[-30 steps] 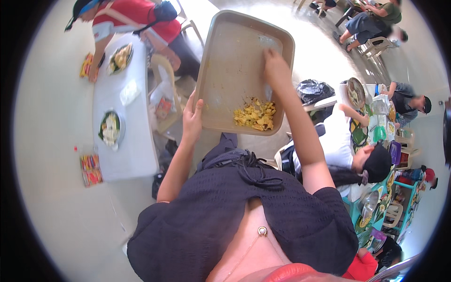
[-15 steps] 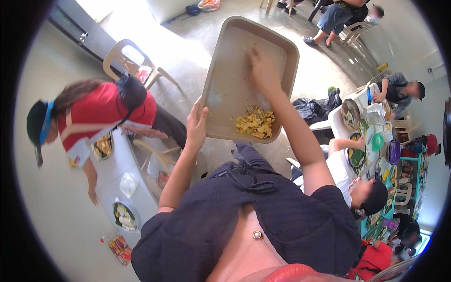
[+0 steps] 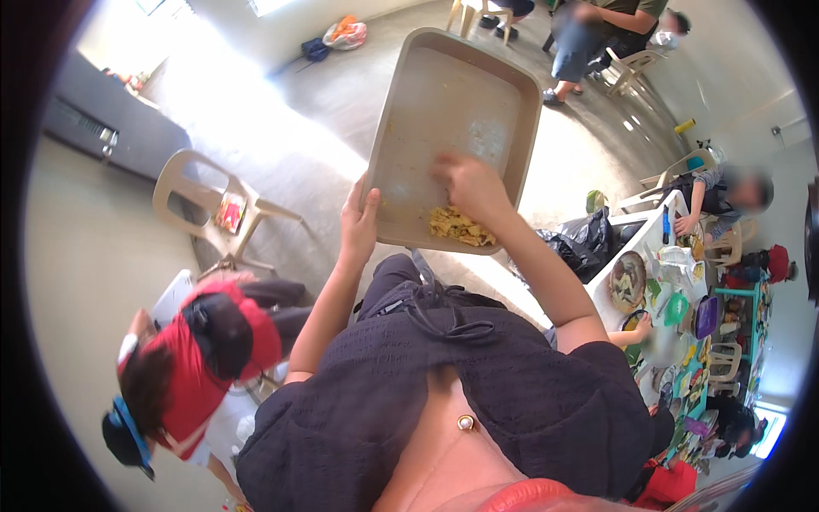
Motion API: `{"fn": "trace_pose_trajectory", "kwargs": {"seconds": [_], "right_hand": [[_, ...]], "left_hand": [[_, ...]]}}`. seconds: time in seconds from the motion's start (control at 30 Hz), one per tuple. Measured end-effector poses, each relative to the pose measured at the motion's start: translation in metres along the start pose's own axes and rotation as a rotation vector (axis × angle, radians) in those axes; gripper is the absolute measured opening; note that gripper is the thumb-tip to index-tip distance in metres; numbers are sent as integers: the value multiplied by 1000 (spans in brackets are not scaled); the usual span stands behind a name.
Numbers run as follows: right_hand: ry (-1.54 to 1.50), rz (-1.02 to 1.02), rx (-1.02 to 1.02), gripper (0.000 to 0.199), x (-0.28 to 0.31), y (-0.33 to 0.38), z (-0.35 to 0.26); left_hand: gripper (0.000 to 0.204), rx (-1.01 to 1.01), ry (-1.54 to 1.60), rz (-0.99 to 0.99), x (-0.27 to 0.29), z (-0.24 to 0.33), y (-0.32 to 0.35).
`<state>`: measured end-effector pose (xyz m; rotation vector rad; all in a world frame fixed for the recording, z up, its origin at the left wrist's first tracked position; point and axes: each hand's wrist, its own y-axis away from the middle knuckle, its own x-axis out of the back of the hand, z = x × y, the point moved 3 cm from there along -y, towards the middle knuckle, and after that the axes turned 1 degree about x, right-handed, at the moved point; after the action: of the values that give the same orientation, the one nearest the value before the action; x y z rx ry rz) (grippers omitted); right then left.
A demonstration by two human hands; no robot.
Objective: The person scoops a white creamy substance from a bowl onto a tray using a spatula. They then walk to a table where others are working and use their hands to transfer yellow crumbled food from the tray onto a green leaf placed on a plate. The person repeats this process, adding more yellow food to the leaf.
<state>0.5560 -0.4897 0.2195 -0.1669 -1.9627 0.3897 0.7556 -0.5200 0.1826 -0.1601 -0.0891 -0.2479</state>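
**Right hand over a tray with yellow food heaped at its near end**

A deep tan tray [image 3: 435,111] with rounded corners is held up in front of the person's waist, its inside facing the head camera. The left hand [image 3: 360,224] is clamped on its left wall near the lower corner, the thumb lying over the rim and the other fingers on the outer side, partly hidden. The right hand [image 3: 469,183] is inside the tray's outline, its arm crossing the lower right wall. Its fingertips are blurred, so I cannot tell whether those fingers are apart or together, or whether they touch the tray floor.

The chopped yellow food [image 3: 452,227] lies in a heap at the tray's near end, just below the right hand and wrist, which cover part of it in this view. Smears and dark specks mark the tray floor.

To the right, a black plastic bag [image 3: 583,247] sits beside a white bench [image 3: 603,294] bearing a round dish [image 3: 629,280], a green item [image 3: 676,308] and a purple container [image 3: 706,317]. To the left, a red-and-yellow packet [image 3: 229,213] rests on a beige plastic chair [image 3: 269,207]. Below that chair in view, a co-worker in a red top [image 3: 189,346] bends forward.
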Motion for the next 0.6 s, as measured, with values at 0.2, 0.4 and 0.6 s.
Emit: {"fn": "trace_pose_trajectory", "kwargs": {"seconds": [0.2, 0.4, 0.6], "right_hand": [[-13, 259, -318, 27, 45, -68, 105], [92, 505, -456, 18, 70, -96, 160], [192, 473, -726, 11, 92, -85, 170]], "left_hand": [[42, 65, 33, -154, -39, -19, -105], [41, 129, 100, -438, -99, -44, -211], [43, 238, 222, -775, -163, -39, -284]]}}
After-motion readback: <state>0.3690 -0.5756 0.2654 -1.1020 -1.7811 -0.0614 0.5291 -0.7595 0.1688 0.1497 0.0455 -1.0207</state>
